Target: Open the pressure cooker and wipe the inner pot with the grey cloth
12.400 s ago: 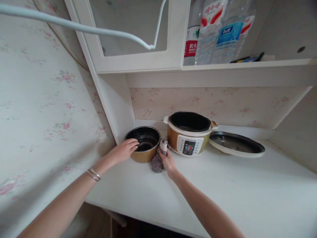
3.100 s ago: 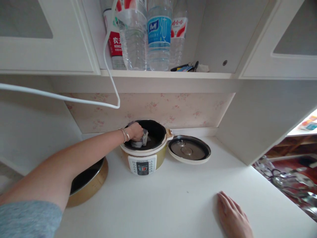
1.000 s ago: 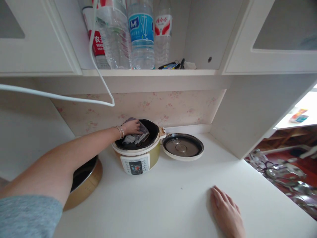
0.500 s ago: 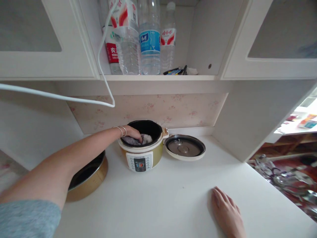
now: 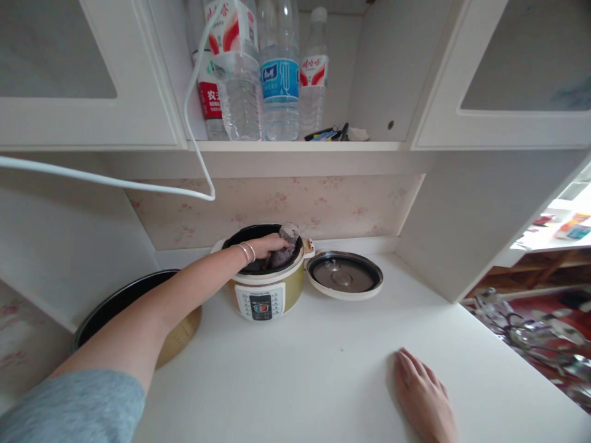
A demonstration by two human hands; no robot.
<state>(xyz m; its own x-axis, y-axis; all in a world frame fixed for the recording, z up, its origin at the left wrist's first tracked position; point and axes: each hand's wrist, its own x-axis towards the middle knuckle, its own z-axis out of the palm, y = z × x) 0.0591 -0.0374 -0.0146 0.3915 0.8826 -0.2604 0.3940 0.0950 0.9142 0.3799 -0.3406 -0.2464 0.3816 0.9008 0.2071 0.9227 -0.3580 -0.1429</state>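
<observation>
My left hand (image 5: 272, 243), with bracelets at the wrist, reaches into the dark inner pot of a green and white cooker (image 5: 268, 298). Its fingers are closed on a greyish cloth (image 5: 287, 246), bunched against the right side of the pot. Just right of the cooker lies its round lid (image 5: 345, 274), inner side up. My right hand (image 5: 422, 394) rests on the white countertop (image 5: 286, 381) at the lower right, empty, its fingers lying flat.
A large gold pan (image 5: 182, 335) stands at the left, partly behind my left forearm. Above, plastic bottles (image 5: 280, 92) stand in an open cabinet with small items beside them. A white cable (image 5: 152, 186) hangs across the upper left.
My left hand has moved right inside the pot, and the cloth has shifted from the left and middle to the right side, bunched higher. My right hand has stayed still.
</observation>
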